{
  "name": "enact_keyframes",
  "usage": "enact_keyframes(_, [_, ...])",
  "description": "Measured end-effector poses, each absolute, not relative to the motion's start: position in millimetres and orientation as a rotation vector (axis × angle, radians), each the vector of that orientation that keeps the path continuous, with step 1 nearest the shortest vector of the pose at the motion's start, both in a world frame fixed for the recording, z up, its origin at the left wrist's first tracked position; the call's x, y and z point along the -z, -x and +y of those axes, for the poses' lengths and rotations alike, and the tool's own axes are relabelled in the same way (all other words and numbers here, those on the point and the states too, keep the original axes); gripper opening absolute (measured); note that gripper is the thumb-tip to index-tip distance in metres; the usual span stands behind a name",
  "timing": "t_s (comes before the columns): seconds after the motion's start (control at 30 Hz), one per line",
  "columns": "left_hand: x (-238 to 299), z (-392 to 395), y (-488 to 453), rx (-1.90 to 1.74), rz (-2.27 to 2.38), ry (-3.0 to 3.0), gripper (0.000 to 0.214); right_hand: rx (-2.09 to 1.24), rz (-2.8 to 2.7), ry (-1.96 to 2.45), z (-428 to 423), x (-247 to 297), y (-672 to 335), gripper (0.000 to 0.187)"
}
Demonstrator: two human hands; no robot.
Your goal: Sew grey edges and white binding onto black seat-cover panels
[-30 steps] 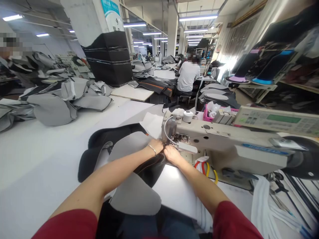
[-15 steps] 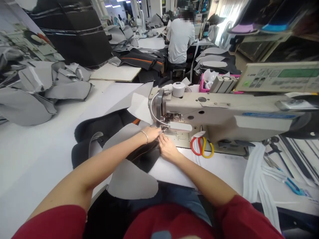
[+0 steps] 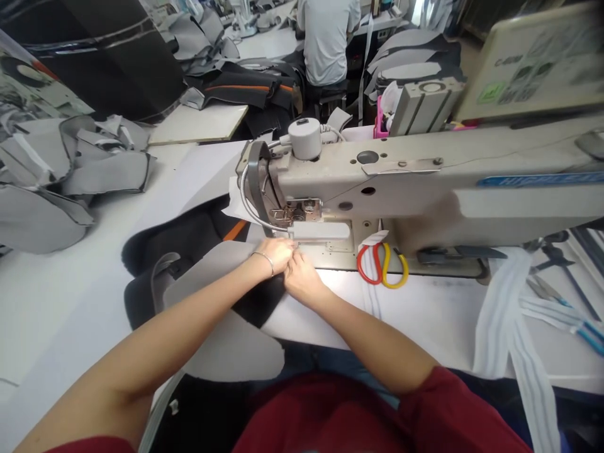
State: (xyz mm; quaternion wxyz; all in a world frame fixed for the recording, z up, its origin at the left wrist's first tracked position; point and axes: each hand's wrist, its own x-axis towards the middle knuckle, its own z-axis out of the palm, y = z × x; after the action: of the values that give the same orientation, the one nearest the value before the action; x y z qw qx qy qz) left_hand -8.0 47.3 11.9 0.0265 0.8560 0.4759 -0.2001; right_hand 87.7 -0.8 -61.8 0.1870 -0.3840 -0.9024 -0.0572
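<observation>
My left hand and my right hand meet just below the head of a beige sewing machine, under its small white lamp. Both hands are closed, pinching the edge of a grey and black fabric piece at the needle area. A thin bracelet circles my left wrist. The fabric spreads left over the white table and hangs down toward my lap. The needle itself is hidden behind the hands and lamp.
Red and yellow scissors lie on the machine bed right of my hands. White strips drape off the table at right. Grey fabric pieces pile at left. A person in a white shirt sits at the back.
The view has tilted down and closer to the machine. My hands stay together at the needle area, holding the fabric edge.
</observation>
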Motion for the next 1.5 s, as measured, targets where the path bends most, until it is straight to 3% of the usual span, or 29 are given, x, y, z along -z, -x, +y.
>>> enact_keyframes(0.1, [-7,44,7,0.724,1.464,-2.664,0.026,0.134,-2.521,1.088,-1,62,-86,0.028])
enact_keyframes(0.5, [25,40,15,0.504,1.462,-2.654,0.026,-0.017,-2.559,1.131,-2,57,-89,0.024])
enact_keyframes(1.5, [21,44,9,0.383,1.587,-2.754,0.030,-0.087,-2.430,1.217,19,70,-97,0.022])
